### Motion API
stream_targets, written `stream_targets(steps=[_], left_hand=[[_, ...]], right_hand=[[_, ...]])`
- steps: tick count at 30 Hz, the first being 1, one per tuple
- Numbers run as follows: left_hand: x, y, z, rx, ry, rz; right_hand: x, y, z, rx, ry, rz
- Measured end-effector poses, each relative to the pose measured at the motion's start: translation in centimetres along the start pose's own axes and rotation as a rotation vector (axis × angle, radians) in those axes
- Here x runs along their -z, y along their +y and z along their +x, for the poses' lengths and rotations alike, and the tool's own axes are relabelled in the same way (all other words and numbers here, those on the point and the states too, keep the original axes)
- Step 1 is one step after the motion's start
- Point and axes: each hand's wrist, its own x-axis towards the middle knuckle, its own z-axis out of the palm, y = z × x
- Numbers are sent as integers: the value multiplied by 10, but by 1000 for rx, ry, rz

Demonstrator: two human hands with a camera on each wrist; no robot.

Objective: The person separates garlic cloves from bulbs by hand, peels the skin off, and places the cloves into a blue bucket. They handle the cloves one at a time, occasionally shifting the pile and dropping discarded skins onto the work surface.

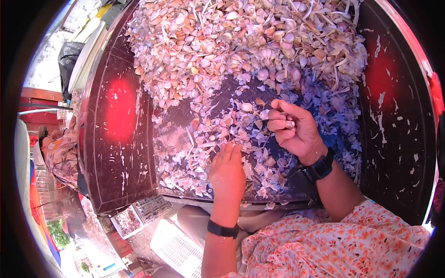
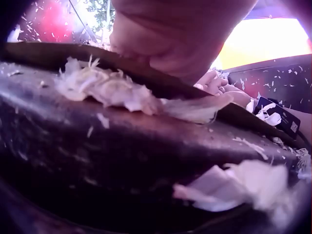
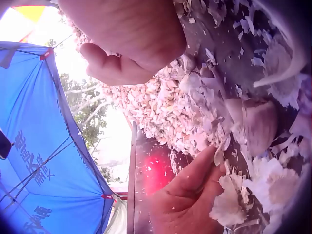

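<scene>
My left hand (image 1: 227, 171) lies low over the loose garlic skins (image 1: 259, 162) near the front of a dark tray, back up, fingers fairly straight and together. Its fingertips touch the papery scraps in the right wrist view. Raised to the right, my right hand (image 1: 296, 132) has its fingers curled in toward the palm, and nothing shows between them. A pale garlic clove (image 1: 246, 107) lies left of its knuckles. Close to the left hand, a larger clove (image 3: 258, 124) sits among skins. Behind both hands spreads a big heap of garlic cloves (image 1: 222, 41).
Tall dark tray walls (image 1: 120, 134) (image 1: 394, 120) stand left and right, flecked with skin. Skins lie along the tray's front edge (image 2: 131, 117). Outside at left are a white plastic stool (image 1: 176, 248), crates (image 1: 139, 215) and another person (image 1: 62, 148). A blue canopy (image 3: 48, 146) stands beyond.
</scene>
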Motion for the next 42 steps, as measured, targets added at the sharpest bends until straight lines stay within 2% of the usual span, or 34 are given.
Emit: stream_targets(steps=[1, 4, 5, 6, 8, 12, 14, 15, 16, 18, 19, 20, 22, 23, 25, 27, 29, 31, 32, 34, 35, 36, 38, 39, 41, 42], left_hand=[[-3, -1, 2, -19, -47, 78], [-3, 9, 2, -89, -108, 68], [-1, 12, 2, -166, -97, 82], [3, 15, 2, -168, -96, 84], [10, 19, 3, -105, -132, -118], [9, 22, 12, -173, -18, -118], [6, 23, 16, 100, 30, -673], [19, 28, 19, 475, -143, -1037], [22, 26, 21, 464, -155, -1039], [26, 19, 21, 683, -64, -1741], [28, 18, 20, 721, -42, -1893], [29, 18, 19, 716, -44, -1891], [29, 17, 16, 700, -63, -2211], [28, 18, 14, 683, -49, -2228], [28, 23, 15, 703, -61, -2112], [33, 29, 15, 719, -68, -1995], [48, 38, 10, 504, -29, -2025], [77, 41, 4, -155, -163, -1981], [101, 54, 9, -348, -239, -2045], [120, 78, 17, -959, -372, -2200], [137, 81, 22, -997, -464, -2154], [145, 82, 20, -1000, -468, -2155], [153, 82, 11, -842, -456, -2172], [149, 85, 8, -834, -462, -2171], [136, 93, 4, -999, -137, -2139], [137, 92, 4, -994, -142, -2139]], right_hand=[[-2, 1, 0, 9, 16, -38], [-9, 1, -1, -2, 33, -95], [-8, 2, 0, -1, 30, -94], [-7, 2, 0, -19, 11, -91], [-5, 2, 0, -34, -9, -91], [-5, 1, 0, -21, 17, -103], [-6, -1, 0, 7, 30, -117], [-7, -1, -1, 18, 51, -117], [-7, -1, -1, 29, 72, -115], [-9, -1, -1, 36, 79, -116], [-9, 0, -1, 35, 86, -124], [-10, 0, 0, 34, 92, -133], [-10, 1, 0, 34, 97, -143], [-10, 1, -1, 36, 100, -157], [-10, 3, -2, 37, 104, -173], [-11, 6, -3, 42, 106, -353], [-14, 11, -4, 31, 90, -413], [-11, 10, -4, 12, 71, -443], [-11, 10, -5, 18, 69, -445], [-13, 9, -4, 64, 135, -376], [-14, 8, -4, 62, 138, -362], [-14, 7, -4, 66, 138, -362], [-12, 8, -3, 63, 144, -340], [-11, 10, -3, 62, 145, -331], [-10, 7, -3, 76, 140, -326], [-9, 7, -4, 77, 140, -321]])
